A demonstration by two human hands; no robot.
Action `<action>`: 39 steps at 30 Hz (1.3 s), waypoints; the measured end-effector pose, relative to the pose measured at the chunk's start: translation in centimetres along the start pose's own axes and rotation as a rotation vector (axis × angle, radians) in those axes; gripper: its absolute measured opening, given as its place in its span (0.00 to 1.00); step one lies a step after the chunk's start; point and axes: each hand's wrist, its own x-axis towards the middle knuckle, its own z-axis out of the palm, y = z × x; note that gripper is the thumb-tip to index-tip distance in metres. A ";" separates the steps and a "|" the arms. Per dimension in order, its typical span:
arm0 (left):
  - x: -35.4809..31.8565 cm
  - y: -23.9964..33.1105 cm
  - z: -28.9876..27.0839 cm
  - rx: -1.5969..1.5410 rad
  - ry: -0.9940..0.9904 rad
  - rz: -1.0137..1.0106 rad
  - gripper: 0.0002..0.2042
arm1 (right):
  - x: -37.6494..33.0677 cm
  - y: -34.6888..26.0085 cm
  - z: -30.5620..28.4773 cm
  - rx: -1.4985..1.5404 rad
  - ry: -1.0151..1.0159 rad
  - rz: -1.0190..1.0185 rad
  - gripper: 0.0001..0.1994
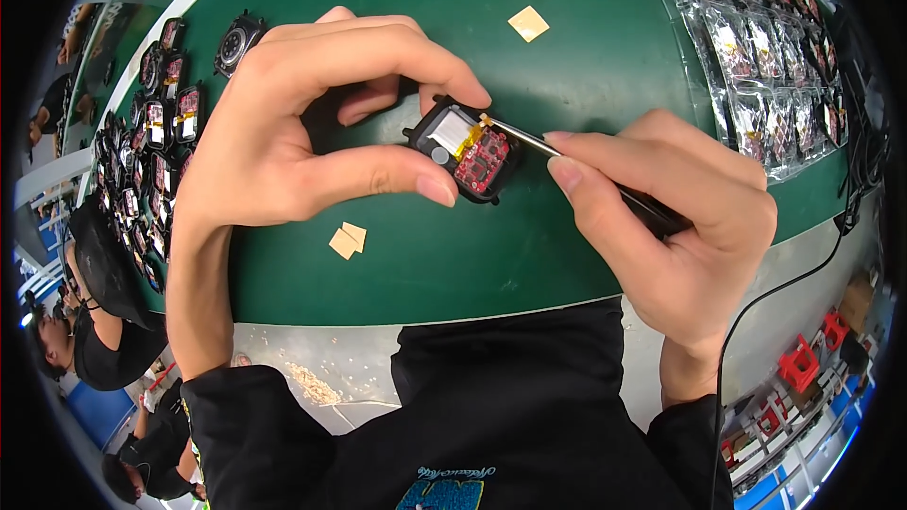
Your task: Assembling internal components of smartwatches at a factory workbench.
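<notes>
Smooth green tabletop (529, 250); clear plastic pockets (765, 47) lie toward its right edge. Above its middle, the left hand (274, 127), fingers curved, grasps one black, round-cornered case (464, 153). The right hand (694, 217), fingers pinching one slim metal tool (529, 139), holds its tip at the case's rim. Inside: one red circuit board (484, 162), one silver block (451, 131). Four tan paper squares (528, 25): two toward the far edge, two overlapping toward the near edge.

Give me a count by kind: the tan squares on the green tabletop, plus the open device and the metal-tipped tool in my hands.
Tan squares: 4
Open black device: 1
Metal-tipped tool: 1
Total: 6
</notes>
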 end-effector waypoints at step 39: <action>0.6 1.5 0.8 0.202 0.078 0.084 0.31 | -1.0 -0.2 -0.3 0.052 0.132 0.024 0.08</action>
